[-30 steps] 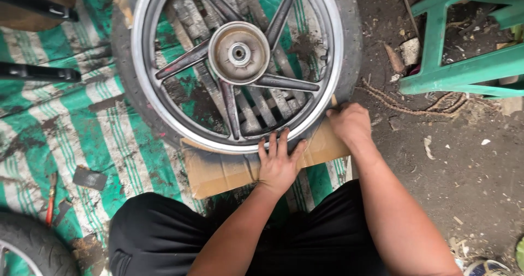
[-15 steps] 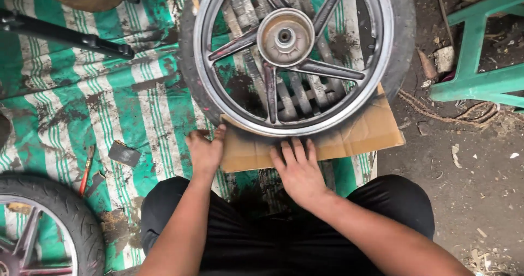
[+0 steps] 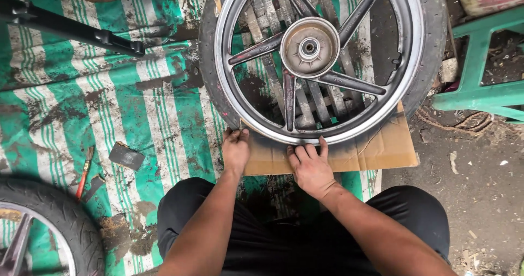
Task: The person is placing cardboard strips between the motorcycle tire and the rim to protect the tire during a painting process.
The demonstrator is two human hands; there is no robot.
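Note:
A motorcycle wheel [image 3: 319, 63] with a silver spoked rim and black tyre lies flat on a brown cardboard sheet [image 3: 376, 150]. My left hand [image 3: 236, 149] grips the near left corner of the cardboard, thumb on top, right against the tyre. Flat on the cardboard lies my right hand [image 3: 310, 166], its fingertips touching the rim's near edge. Both forearms reach out from my lap in black trousers.
A dirty green-and-white striped tarp [image 3: 109, 112] covers the ground. A second tyre [image 3: 49, 227] sits at the bottom left, a black metal bar [image 3: 71, 28] at the top left, a green plastic stool [image 3: 480, 69] on the right. A small dark block [image 3: 126, 156] and a red-handled tool [image 3: 84, 172] lie on the tarp.
The view has shifted so the wheel sits further right. My left hand went from the middle of the cardboard to its left corner; my right hand went from the right end to the middle.

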